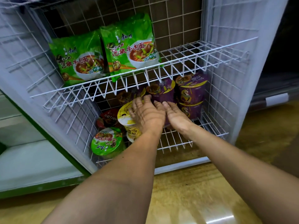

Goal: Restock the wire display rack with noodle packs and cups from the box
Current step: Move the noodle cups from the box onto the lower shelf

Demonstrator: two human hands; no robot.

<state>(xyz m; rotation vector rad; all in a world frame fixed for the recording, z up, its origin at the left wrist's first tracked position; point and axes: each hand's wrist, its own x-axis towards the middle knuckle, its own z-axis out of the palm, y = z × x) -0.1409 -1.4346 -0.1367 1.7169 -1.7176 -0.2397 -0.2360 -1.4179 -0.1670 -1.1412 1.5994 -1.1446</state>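
Note:
Both my hands reach into the lower shelf of the white wire display rack. My left hand lies with spread fingers over a yellow noodle cup that leans on its side. My right hand presses its straight fingers against a purple noodle cup in the middle. Two more purple cups stand stacked at the right. A green cup and a red cup sit at the left. Two green noodle packs stand on the upper shelf.
The right half of the upper shelf holds nothing. Wire side panels close the rack on both sides. A pale freezer cabinet with a green edge stands at the left. Yellow-brown floor lies below. No box is in view.

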